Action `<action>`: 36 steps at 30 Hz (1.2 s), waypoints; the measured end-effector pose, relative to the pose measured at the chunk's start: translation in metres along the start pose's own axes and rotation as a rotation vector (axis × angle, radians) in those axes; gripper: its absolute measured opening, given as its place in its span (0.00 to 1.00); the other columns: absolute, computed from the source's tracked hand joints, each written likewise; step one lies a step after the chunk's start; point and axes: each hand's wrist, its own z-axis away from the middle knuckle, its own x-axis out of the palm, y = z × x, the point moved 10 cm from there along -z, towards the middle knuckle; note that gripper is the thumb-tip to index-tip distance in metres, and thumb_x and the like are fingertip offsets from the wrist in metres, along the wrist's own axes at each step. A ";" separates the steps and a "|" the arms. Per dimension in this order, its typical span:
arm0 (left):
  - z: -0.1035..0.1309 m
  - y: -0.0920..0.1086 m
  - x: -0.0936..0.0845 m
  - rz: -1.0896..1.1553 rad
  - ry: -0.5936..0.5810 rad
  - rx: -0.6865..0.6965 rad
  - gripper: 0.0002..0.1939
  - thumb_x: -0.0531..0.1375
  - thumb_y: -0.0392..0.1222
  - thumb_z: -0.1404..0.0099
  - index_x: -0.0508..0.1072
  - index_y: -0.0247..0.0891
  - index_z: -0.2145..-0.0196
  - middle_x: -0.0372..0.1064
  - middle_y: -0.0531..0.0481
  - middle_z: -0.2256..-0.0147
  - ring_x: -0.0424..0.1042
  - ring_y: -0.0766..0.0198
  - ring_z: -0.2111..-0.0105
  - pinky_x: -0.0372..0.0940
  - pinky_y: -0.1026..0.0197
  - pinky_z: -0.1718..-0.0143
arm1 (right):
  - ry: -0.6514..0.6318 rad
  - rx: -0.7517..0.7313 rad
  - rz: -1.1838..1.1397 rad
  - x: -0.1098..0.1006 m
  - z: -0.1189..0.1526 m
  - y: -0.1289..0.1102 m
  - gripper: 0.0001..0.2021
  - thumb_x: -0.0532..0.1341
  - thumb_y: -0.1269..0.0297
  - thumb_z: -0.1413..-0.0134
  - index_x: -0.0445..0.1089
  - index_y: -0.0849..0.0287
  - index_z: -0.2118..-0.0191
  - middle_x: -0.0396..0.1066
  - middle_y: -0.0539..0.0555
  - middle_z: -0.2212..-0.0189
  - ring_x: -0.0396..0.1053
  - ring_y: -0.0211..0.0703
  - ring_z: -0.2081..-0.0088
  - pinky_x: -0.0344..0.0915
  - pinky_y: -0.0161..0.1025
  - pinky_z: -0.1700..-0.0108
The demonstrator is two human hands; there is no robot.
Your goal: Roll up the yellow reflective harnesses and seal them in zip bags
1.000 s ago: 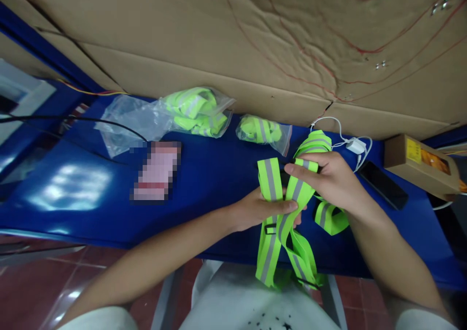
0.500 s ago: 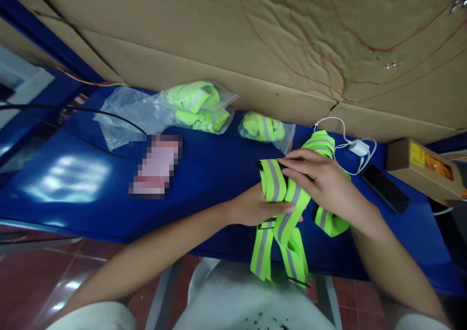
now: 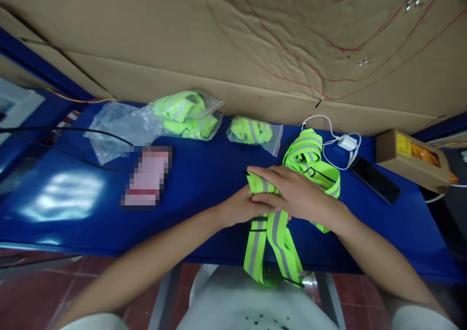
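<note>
A neon-yellow reflective strap (image 3: 279, 237) with a grey stripe and black buckles is folded in my hands, its loops hanging past the table's front edge. My left hand (image 3: 239, 206) is closed round the folded part, with its fingers mostly hidden. From above, my right hand (image 3: 297, 190) lies across it, fingers pressed over the strap's folded top. Beyond my right hand, a rolled pile of the same strap (image 3: 305, 149) rests on the blue table (image 3: 197, 174), one loop spreading toward the right.
Clear bags (image 3: 186, 116) with rolled straps lie at the back left, and another bag (image 3: 251, 131) near the middle. A blurred pink item (image 3: 148, 176) is at left. To the right are a white charger (image 3: 346, 142), a black phone (image 3: 375, 180) and a cardboard box (image 3: 412, 159).
My right hand has moved left and down from the strap's upper edge, now covering its folds and part of my left hand. The rolled pile shows more fully. The view has shifted slightly.
</note>
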 end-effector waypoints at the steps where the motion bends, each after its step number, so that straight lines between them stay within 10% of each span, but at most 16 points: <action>1: 0.000 -0.004 0.000 0.064 0.013 -0.037 0.07 0.70 0.40 0.43 0.83 0.36 0.65 0.81 0.44 0.65 0.81 0.50 0.61 0.75 0.51 0.54 | 0.007 0.019 0.000 0.000 -0.001 0.002 0.28 0.60 0.49 0.32 0.63 0.53 0.31 0.75 0.63 0.45 0.76 0.60 0.48 0.74 0.54 0.48; 9: 0.005 -0.016 0.032 0.480 -0.265 -0.202 0.20 0.71 0.47 0.42 0.82 0.32 0.55 0.81 0.36 0.58 0.81 0.49 0.58 0.74 0.52 0.53 | 0.225 0.117 -0.129 -0.038 0.001 0.014 0.22 0.62 0.48 0.34 0.71 0.50 0.39 0.79 0.54 0.51 0.79 0.51 0.55 0.72 0.43 0.56; 12: 0.008 -0.016 0.036 0.385 -0.284 -0.198 0.19 0.69 0.48 0.37 0.80 0.33 0.52 0.81 0.39 0.62 0.81 0.54 0.61 0.73 0.54 0.54 | 0.205 0.163 -0.186 -0.044 0.003 0.017 0.19 0.60 0.45 0.34 0.76 0.56 0.64 0.73 0.49 0.76 0.71 0.41 0.74 0.62 0.37 0.71; 15: 0.008 -0.011 0.030 0.249 -0.246 -0.151 0.18 0.70 0.47 0.36 0.80 0.32 0.54 0.80 0.42 0.66 0.80 0.59 0.64 0.72 0.57 0.55 | 0.186 0.182 -0.261 -0.043 0.004 0.016 0.29 0.58 0.42 0.34 0.59 0.57 0.80 0.53 0.44 0.86 0.56 0.34 0.81 0.50 0.36 0.76; 24: 0.021 -0.019 0.056 0.303 -0.526 -0.237 0.16 0.70 0.50 0.39 0.79 0.37 0.58 0.77 0.50 0.67 0.79 0.57 0.64 0.70 0.52 0.49 | 0.213 0.246 -0.552 -0.056 0.012 0.031 0.24 0.60 0.42 0.36 0.64 0.57 0.74 0.55 0.45 0.79 0.53 0.33 0.77 0.50 0.35 0.75; 28: 0.016 -0.007 0.049 0.120 -0.452 -0.080 0.19 0.67 0.53 0.34 0.78 0.33 0.57 0.73 0.50 0.71 0.74 0.63 0.69 0.71 0.58 0.55 | 0.019 0.284 -0.744 -0.041 0.012 0.036 0.17 0.63 0.46 0.37 0.73 0.52 0.51 0.71 0.47 0.70 0.65 0.37 0.72 0.60 0.34 0.73; 36: 0.019 0.017 0.044 -0.109 -0.404 0.064 0.18 0.59 0.53 0.28 0.77 0.34 0.65 0.75 0.45 0.68 0.74 0.60 0.64 0.71 0.58 0.56 | -0.123 0.154 -0.761 -0.004 -0.008 0.022 0.16 0.62 0.50 0.35 0.77 0.55 0.51 0.77 0.53 0.58 0.75 0.43 0.56 0.70 0.38 0.55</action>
